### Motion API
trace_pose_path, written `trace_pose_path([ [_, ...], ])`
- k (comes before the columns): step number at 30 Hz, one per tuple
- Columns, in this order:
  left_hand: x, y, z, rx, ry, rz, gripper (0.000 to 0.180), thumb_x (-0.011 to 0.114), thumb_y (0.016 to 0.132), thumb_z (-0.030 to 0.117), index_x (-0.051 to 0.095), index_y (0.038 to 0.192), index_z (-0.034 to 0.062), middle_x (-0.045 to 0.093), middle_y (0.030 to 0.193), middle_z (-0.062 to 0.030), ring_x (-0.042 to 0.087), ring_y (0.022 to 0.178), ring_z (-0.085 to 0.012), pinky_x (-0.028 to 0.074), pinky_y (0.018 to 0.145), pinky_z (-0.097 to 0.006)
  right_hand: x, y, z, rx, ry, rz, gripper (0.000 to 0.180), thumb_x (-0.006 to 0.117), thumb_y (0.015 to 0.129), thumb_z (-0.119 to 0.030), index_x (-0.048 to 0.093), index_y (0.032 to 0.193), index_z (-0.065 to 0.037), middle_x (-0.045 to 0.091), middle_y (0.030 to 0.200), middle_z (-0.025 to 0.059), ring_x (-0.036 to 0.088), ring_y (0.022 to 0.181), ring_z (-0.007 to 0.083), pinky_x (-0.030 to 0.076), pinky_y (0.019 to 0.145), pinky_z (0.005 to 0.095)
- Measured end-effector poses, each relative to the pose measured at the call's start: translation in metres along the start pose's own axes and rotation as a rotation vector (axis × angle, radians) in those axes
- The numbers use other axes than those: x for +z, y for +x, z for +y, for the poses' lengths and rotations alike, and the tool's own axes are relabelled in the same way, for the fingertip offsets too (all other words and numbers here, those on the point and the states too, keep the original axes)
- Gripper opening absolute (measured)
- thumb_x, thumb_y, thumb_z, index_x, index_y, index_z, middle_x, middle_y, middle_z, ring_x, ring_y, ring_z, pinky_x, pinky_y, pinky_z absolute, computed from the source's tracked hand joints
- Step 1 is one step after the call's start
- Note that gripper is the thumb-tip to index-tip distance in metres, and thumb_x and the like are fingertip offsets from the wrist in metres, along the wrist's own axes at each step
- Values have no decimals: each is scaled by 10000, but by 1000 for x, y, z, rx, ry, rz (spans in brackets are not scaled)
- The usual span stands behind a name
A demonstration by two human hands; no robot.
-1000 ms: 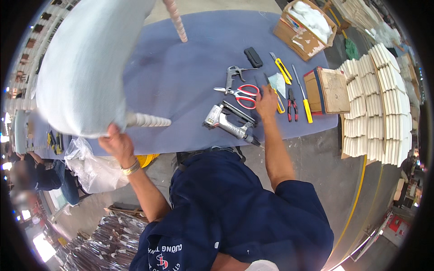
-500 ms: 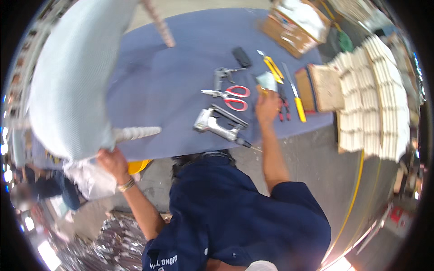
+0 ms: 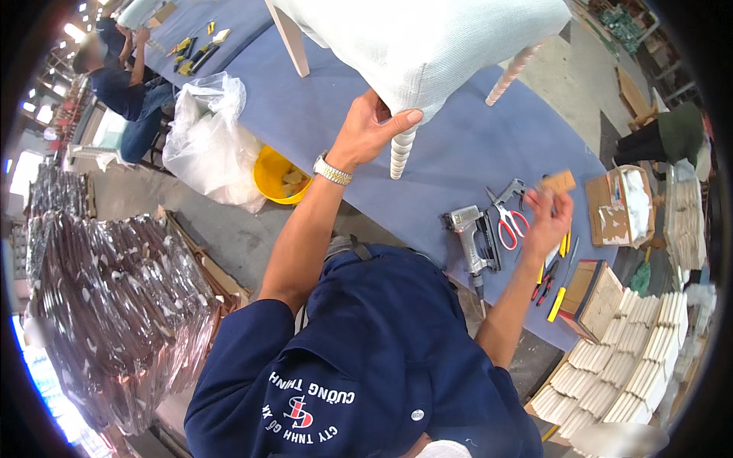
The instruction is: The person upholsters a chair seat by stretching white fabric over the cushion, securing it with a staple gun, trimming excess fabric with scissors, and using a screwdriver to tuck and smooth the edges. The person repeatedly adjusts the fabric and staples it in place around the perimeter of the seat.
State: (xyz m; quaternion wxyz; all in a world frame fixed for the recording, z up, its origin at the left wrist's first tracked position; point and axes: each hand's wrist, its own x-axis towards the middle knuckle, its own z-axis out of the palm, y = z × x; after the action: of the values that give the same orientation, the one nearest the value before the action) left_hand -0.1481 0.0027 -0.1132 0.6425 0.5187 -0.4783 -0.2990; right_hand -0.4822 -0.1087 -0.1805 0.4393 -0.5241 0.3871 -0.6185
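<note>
A chair or stool seat [image 3: 450, 53] in pale blue-white fabric stands on the blue-covered table, with pale legs, some of them turned in a spiral. My left hand [image 3: 374, 130] is closed on the seat's near lower corner, thumb on the fabric just above a spiral leg [image 3: 398, 153], fingers tucked underneath. Over the table's right part, my right hand [image 3: 551, 217] pinches a small tan rectangular block [image 3: 559, 182]; motion blurs the fingertips. Beside that hand lie red-handled scissors [image 3: 510, 225], a metal air blow gun [image 3: 515, 191] and a pneumatic stapler [image 3: 472, 238].
Red-handled pliers [image 3: 544, 282] and a yellow-handled tool [image 3: 559, 301] lie near the right edge. Beyond are an open cardboard box [image 3: 607, 210] and stacked white strips [image 3: 603, 366]. A yellow bucket [image 3: 279, 177] and plastic bag [image 3: 210, 145] stand left. Another person [image 3: 126, 91] works far left.
My view has swung left, so the seat and tools appear farther right. My right hand has lifted from the tools with the tan block. My left hand stays at the seat's corner.
</note>
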Motion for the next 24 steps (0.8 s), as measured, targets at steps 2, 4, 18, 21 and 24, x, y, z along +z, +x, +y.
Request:
trace_pose_path([
  [2, -3, 0, -3, 19, 9, -19, 694, 848, 853, 360, 558, 1258, -123, 706, 1097, -167, 677, 990, -194, 542, 883, -331, 69, -23, -54, -122, 86, -160, 147, 672, 965, -17, 578, 1073, 16, 703, 977, 144, 732, 786, 215, 639, 677, 331],
  [4, -2, 3, -9, 26, -26, -27, 681, 849, 854, 354, 565, 1255, -117, 710, 1080, -153, 671, 964, -178, 540, 861, -320, 127, -41, -90, -237, 116, -284, 134, 668, 960, 7, 565, 1044, 5, 712, 942, 135, 727, 754, 205, 633, 655, 336],
  [18, 10, 7, -9, 117, -201, -77, 617, 837, 878, 282, 569, 1270, -111, 700, 1174, -164, 661, 1059, -184, 528, 923, -341, 196, -57, -109, -568, -509, -197, 191, 775, 871, -98, 593, 856, -42, 678, 671, 51, 670, 571, 139, 532, 558, 290],
  [21, 9, 5, -11, 49, -130, -87, 634, 828, 885, 278, 547, 1292, -118, 695, 1183, -166, 653, 1071, -186, 522, 939, -347, 191, -57, -95, -512, -424, -156, 179, 773, 871, -92, 604, 881, -36, 670, 665, 55, 657, 562, 137, 515, 548, 294],
  [24, 1, 7, -19, 5, -2, -110, 656, 818, 891, 272, 518, 1313, -130, 689, 1199, -186, 657, 1104, -212, 521, 961, -360, 171, -62, -61, -227, -433, -67, 161, 753, 887, -124, 626, 915, -30, 680, 690, 80, 662, 571, 195, 518, 566, 333],
])
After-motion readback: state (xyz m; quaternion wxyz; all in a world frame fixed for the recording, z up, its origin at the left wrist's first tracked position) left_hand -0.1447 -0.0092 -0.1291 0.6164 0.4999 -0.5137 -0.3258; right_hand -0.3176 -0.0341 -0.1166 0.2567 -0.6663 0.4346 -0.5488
